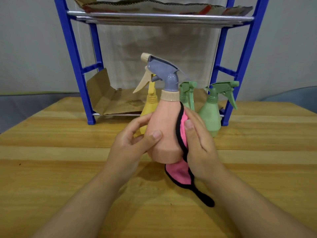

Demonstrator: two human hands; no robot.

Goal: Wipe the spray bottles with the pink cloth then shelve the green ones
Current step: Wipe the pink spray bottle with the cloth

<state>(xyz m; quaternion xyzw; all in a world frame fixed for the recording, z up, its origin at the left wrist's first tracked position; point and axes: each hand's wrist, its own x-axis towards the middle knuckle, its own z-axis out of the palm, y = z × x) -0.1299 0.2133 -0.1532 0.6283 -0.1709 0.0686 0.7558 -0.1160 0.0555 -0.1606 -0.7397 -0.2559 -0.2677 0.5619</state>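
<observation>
peach bottle [164, 133] is held off the wooden table [51, 152], near the middle: left hand [133, 143] grips its left side, right hand [197, 145] presses the pink cloth [181, 134] to its right side. best to turn it steadily, wiping all round. green bottles [210, 114] wait far right by the shelf [75, 66].

A rack [82, 69] stands at the far edge of the bench [51, 143], with a cardboard sheet [113, 100] on its lowest shelf and another [154, 7] on the shelf above. Three small bottles stand in front of the rack: one [150, 103] at the left, one [187, 95] in the middle, one [211, 114] at the right. Nearer the person, a larger bottle [164, 127] is raised above the bench between the left hand [132, 143] and the right hand [199, 145]. A cloth [180, 172] lies between the right hand and the larger bottle, its lower end hanging towards the bench.
</observation>
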